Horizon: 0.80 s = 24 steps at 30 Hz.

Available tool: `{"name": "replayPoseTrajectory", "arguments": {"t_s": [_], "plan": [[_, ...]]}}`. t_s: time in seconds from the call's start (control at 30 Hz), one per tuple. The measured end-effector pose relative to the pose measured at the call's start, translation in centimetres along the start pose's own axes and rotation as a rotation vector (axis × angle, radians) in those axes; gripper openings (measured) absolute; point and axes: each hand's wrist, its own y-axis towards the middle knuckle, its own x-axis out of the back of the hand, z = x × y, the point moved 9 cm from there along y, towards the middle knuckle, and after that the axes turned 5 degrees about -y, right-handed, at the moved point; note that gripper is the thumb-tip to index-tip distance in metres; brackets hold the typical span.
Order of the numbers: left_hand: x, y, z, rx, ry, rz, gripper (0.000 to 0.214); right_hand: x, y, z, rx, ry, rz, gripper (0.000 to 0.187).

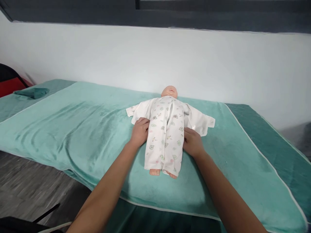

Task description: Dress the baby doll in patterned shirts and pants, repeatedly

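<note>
A baby doll (pixel 169 92) lies on its back on a teal sheet, its bare feet poking out at the near end. It is dressed in a white baby outfit (pixel 167 136) printed with small animal faces and leaves, and the sleeves spread out to both sides. My left hand (pixel 140 132) is closed at the outfit's left edge, beside the doll's hip. On the opposite edge, my right hand (pixel 192 141) is likewise closed, with its fingertips tucked out of sight against the fabric. A loose white flap shows beneath each sleeve.
The teal sheet (pixel 92 129) is wrinkled on the left and covers a bed or massage table with a darker green cover (pixel 272 142). A white wall (pixel 145 58) stands right behind. Something red and black (pixel 11 84) is at the far left; grey flooring (pixel 31 184) shows below.
</note>
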Motion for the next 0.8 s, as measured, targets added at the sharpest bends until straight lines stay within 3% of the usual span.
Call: {"name": "replayPoseTrajectory", "arguments": {"t_s": [0.2, 0.43, 0.53, 0.63, 0.7, 0.8], "plan": [[-0.1, -0.9, -0.1, 0.024, -0.006, 0.054, 0.029, 0.5, -1.7, 0.7, 0.006, 0.103, 0.032, 0.027], [0.1, -1.9, -0.3, 0.024, -0.074, 0.082, 0.031, 1.4, -3.0, -1.3, -0.176, 0.353, -0.033, 0.023], [0.5, -2.5, -0.4, 0.039, -0.061, 0.058, 0.031, 2.7, -4.3, -4.9, -0.353, 0.312, -0.234, 0.020], [1.0, -3.1, -0.4, 0.065, -0.065, 0.043, 0.031, 4.2, -6.4, -10.2, -0.674, 0.124, -0.436, 0.031], [1.3, -3.5, -0.4, 0.089, -0.084, 0.028, 0.032, 3.9, -6.9, -13.0, -0.853, 0.045, -0.376, 0.045], [2.0, -3.8, 0.0, 0.146, -0.144, -0.044, 0.031, 3.0, -6.2, -15.1, -0.966, 0.004, -0.179, 0.053]]}}
